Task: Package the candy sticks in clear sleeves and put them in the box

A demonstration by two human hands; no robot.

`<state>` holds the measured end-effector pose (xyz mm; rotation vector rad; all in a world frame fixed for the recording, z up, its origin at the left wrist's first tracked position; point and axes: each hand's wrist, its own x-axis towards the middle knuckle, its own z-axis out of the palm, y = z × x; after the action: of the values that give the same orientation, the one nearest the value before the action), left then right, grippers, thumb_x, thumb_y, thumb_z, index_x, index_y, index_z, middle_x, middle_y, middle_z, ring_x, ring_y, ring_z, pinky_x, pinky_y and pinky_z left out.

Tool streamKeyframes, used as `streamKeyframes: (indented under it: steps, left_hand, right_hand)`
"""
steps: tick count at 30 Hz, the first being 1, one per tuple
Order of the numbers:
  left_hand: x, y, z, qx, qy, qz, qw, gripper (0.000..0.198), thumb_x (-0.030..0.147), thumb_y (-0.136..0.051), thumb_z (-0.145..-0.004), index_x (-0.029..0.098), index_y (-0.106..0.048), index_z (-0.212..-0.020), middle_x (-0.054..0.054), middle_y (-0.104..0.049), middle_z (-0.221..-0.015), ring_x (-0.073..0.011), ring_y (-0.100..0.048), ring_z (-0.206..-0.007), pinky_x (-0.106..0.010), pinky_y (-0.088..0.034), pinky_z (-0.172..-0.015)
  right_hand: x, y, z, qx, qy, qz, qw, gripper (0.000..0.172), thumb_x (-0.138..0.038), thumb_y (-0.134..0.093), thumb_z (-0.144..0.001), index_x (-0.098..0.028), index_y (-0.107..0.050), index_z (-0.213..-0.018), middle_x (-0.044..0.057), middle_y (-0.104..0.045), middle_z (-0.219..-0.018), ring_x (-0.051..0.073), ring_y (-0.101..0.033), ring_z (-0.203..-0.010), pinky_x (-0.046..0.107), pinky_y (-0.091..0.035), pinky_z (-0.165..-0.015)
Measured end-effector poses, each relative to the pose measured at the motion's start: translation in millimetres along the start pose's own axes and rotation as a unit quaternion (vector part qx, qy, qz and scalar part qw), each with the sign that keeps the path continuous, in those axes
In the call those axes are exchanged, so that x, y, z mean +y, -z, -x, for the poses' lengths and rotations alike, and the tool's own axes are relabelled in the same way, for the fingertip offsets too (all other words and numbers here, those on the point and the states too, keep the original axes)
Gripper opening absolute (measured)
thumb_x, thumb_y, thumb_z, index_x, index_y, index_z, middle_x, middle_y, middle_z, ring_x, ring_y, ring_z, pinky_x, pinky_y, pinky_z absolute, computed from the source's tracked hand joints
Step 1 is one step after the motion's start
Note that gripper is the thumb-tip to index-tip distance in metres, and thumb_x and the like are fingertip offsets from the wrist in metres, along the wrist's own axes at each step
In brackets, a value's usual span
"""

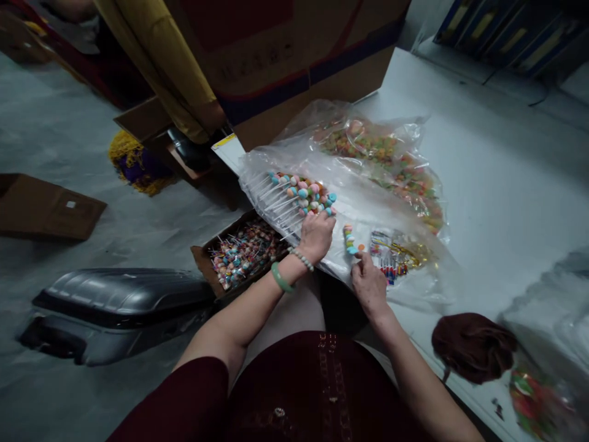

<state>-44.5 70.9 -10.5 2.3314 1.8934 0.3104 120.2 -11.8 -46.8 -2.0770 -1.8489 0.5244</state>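
Observation:
My left hand (316,234) rests with curled fingers on a row of pastel lollipops (304,191) whose white sticks fan out to the left over a clear plastic sheet (368,205). It wears a green bangle and a bead bracelet. My right hand (368,279) pinches the bottom of one multicoloured candy stick (350,239) standing just right of the row. A small packet of coloured items (391,253) lies beside that hand.
A cardboard box of lollipops (242,252) sits on the floor at left, next to a dark grey case (115,307). A clear bag of mixed sweets (391,166) lies farther back on the white table (497,184). A big carton (294,67) stands behind; a dark red cloth (473,345) is at right.

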Motion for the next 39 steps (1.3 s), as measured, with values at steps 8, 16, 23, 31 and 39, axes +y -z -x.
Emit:
streamKeyframes:
  steps: [8, 16, 23, 31, 39]
  left_hand:
    - [22.8, -42.2, -80.6, -0.035, 0.042, -0.109, 0.993, 0.03, 0.012, -0.041, -0.09, 0.007, -0.07, -0.098, -0.02, -0.058, -0.118, -0.0312, -0.049, -0.112, -0.044, -0.035, -0.089]
    - [14.7, -39.6, -68.3, -0.004, 0.051, -0.106, 0.993, 0.03, 0.017, -0.043, -0.089, 0.009, -0.069, -0.1, -0.021, -0.055, -0.127, -0.0355, -0.042, -0.122, -0.054, -0.029, -0.099]
    - [11.3, -37.0, -73.1, 0.011, 0.008, -0.029, 0.999, 0.024, 0.024, -0.048, -0.09, 0.013, -0.069, -0.086, -0.019, -0.058, -0.121, -0.0353, -0.045, -0.121, -0.051, -0.031, -0.099]
    - [18.3, -26.6, -31.1, 0.0, 0.098, 0.493, 0.864, 0.045, 0.052, -0.031, -0.097, 0.019, -0.051, -0.073, 0.001, -0.051, -0.06, -0.0113, -0.045, -0.05, -0.025, -0.036, -0.053]
    - [17.6, -55.5, 6.7, -0.014, 0.012, 0.197, 0.98, 0.014, 0.018, -0.047, -0.091, 0.019, -0.06, -0.085, -0.005, -0.059, -0.094, -0.0155, -0.055, -0.085, -0.026, -0.044, -0.078]
  right_hand:
    - [23.7, 4.9, -9.7, -0.072, -0.08, -0.124, 0.986, 0.024, -0.035, -0.05, -0.086, -0.024, -0.067, -0.073, 0.002, -0.066, -0.071, 0.019, -0.058, -0.072, 0.027, -0.032, -0.063]
    - [36.3, 1.2, -7.2, -0.065, -0.119, -0.382, 0.914, 0.025, -0.042, -0.053, -0.081, -0.023, -0.057, -0.067, -0.004, -0.052, -0.052, 0.013, -0.044, -0.046, 0.024, -0.033, -0.049]
    - [34.1, 19.9, 3.2, -0.076, -0.145, -0.461, 0.872, 0.023, -0.041, -0.06, -0.078, -0.02, -0.058, -0.069, -0.006, -0.05, -0.05, 0.009, -0.039, -0.039, 0.022, -0.029, -0.04]
    - [37.3, 27.1, 14.6, -0.119, -0.118, -0.536, 0.827, 0.023, -0.042, -0.065, -0.078, -0.019, -0.062, -0.076, -0.007, -0.051, -0.05, 0.007, -0.039, -0.039, 0.02, -0.028, -0.038]
    - [39.4, 18.0, 9.4, -0.068, -0.16, -0.489, 0.855, 0.025, -0.043, -0.066, -0.074, -0.019, -0.06, -0.069, -0.007, -0.05, -0.048, 0.007, -0.038, -0.038, 0.021, -0.028, -0.038]
